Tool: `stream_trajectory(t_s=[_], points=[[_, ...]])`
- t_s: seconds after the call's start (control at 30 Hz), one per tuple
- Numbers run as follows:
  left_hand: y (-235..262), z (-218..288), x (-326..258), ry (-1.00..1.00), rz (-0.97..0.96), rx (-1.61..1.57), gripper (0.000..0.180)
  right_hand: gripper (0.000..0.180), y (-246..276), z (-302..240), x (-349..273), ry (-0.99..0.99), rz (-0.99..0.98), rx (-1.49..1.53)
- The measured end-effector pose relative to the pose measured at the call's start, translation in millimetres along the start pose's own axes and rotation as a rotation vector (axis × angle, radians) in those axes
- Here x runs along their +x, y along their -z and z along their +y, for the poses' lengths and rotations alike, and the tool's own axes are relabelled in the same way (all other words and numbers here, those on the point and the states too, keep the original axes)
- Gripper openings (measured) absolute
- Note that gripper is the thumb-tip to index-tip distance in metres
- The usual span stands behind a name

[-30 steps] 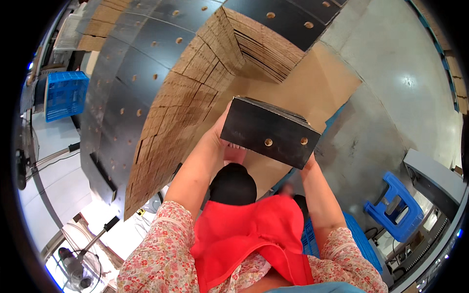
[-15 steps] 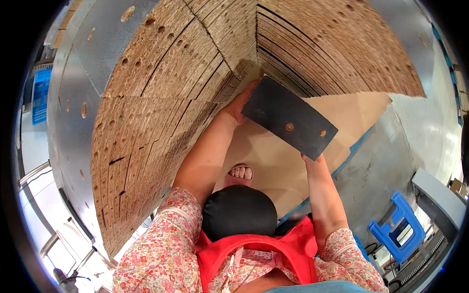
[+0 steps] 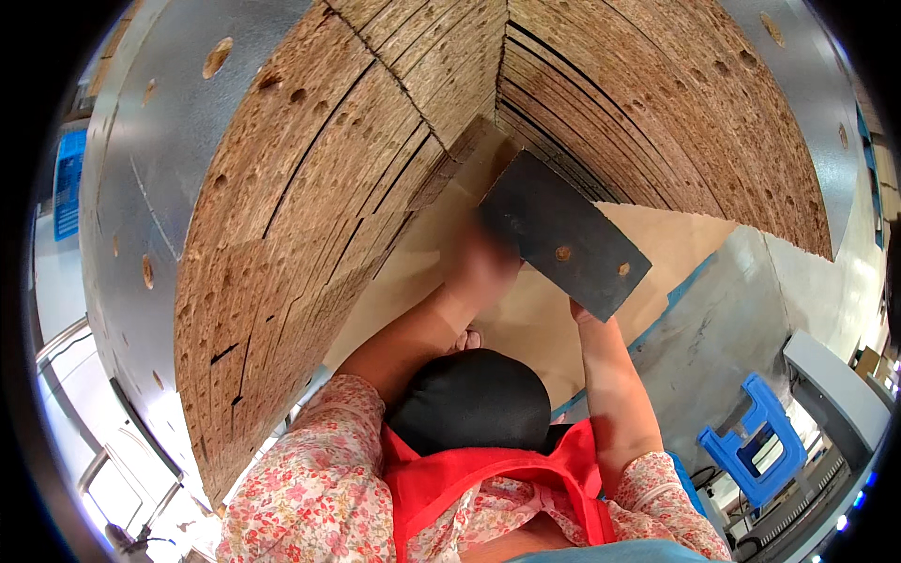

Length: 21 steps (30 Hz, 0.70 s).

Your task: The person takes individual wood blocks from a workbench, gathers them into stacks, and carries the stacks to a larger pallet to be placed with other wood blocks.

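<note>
A dark grey rectangular board (image 3: 582,220) with two drilled holes is held tilted in front of me. My right hand (image 3: 586,313) grips its lower edge, with most of the fingers hidden underneath. At the board's left side is my left hand (image 3: 479,258), smeared by motion. It overlaps the board's left edge, but whether it touches the surface does not show, nor do its fingers.
Stacked chipboard panels with drilled edges rise on the left (image 3: 282,235) and at the far right (image 3: 648,103). Brown sheeting (image 3: 657,225) covers the floor between them. A blue plastic stool (image 3: 756,446) stands at the lower right, beside a grey machine (image 3: 835,375).
My left hand has come away from the board's upper left edge and moved nearer to me, across its left side. The right hand keeps its grip, and the board has barely shifted.
</note>
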<state>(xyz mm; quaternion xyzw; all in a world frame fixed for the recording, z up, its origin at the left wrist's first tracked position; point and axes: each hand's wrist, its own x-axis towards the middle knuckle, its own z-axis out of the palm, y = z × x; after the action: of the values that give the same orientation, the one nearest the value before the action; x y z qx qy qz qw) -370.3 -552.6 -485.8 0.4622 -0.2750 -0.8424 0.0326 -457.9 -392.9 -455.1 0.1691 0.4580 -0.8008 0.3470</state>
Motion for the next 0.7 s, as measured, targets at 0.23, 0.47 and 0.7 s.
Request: stream_trajectory(t_s=[0.23, 0.47, 0.7], points=[[-34.9, 44.9, 10.1, 0.101, -0.036, -0.537, 0.045, 0.047, -14.6, 11.5, 28.3, 0.0, 0.041, -0.066], [4.0, 59.1, 55.2, 0.097, -0.425, -0.653, 0.033, 0.045, -40.2, 11.7, 37.7, -0.077, -0.031, 0.06], [-40.3, 59.2, 43.4, 0.032, -0.01, -0.477, 0.033, 0.071, -10.9, 13.4, 50.8, -0.066, -0.128, -0.028]])
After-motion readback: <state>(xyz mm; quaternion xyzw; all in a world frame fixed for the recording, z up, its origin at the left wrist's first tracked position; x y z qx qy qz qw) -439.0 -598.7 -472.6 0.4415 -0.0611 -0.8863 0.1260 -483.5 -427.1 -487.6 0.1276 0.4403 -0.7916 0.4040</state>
